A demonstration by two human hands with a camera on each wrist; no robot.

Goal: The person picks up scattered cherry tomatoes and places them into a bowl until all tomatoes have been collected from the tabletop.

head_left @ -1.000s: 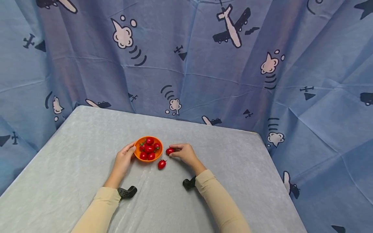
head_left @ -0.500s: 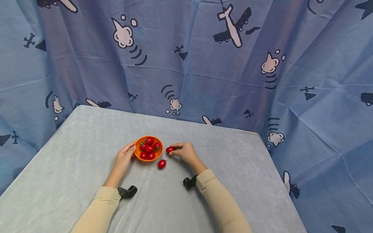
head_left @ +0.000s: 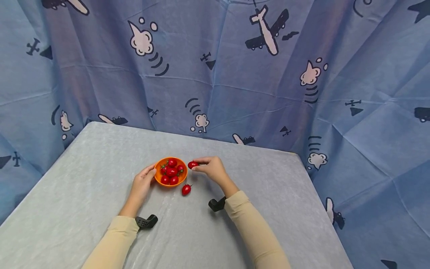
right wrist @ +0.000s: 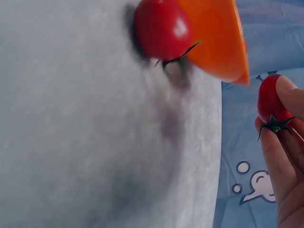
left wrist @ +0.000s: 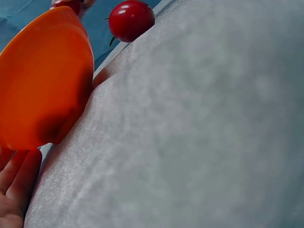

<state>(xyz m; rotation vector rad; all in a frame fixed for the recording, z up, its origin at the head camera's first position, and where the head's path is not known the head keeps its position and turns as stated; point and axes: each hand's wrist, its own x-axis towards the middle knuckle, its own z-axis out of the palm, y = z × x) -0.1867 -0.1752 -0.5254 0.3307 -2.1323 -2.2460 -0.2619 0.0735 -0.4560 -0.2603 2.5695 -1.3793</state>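
Note:
An orange bowl [head_left: 184, 178] holding several small red tomatoes [head_left: 171, 172] stands on the table. My left hand [head_left: 142, 184] grips its left rim, the thumb over the edge and the fingers against the outer wall. Just off the right rim, my right hand [head_left: 215, 170] pinches a cherry tomato [head_left: 192, 164] between thumb and fingers; its green stem end shows in the right wrist view. Another tomato [head_left: 186, 189] lies on the cloth in front of the bowl, to the right, touched by neither hand. In the left wrist view the bowl's wall [left wrist: 45, 80] hides most of the right hand.
A pale grey cloth [head_left: 255, 175] covers the table. Behind and to the right hangs a blue curtain [head_left: 235, 93] printed with planes and clouds. Black wrist devices [head_left: 146, 222] sit by both sleeves.
The right hand has lifted the pinched tomato off the table, moving it away from me and slightly left, closer to the bowl's rim. The left hand and bowl stay put.

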